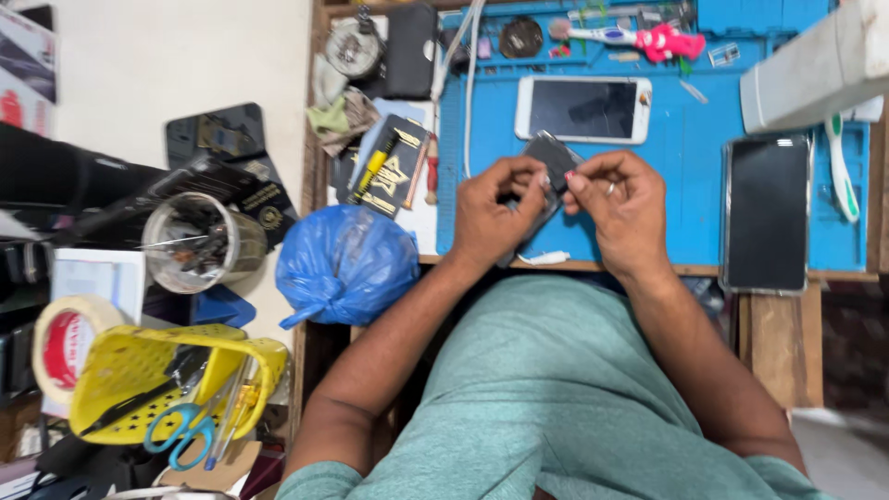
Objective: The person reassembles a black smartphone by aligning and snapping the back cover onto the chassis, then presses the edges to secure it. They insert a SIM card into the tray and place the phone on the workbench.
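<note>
Your left hand (489,215) and right hand (622,206) both grip a small dark phone (553,159), held just above the near edge of the blue work mat (685,148). The left hand's fingers curl around the lower end of the device; the right hand pinches its upper right side between thumb and forefinger. This two-point hold keeps the phone steady and tilted toward you, so its face stays in your line of sight. Whether a panel or cover is being separated cannot be told, since your fingers hide the seam.

On the mat beyond your hands lies a white phone (583,108), face up and well apart from the held device. A larger black phone (767,213) lies to your right, overhanging the bench (782,338) edge slightly. A blue plastic bag (344,262) sits just left of the mat. Further left, a yellow basket (139,375) holds blue-handled scissors (183,431), near a roll of tape (65,347).
</note>
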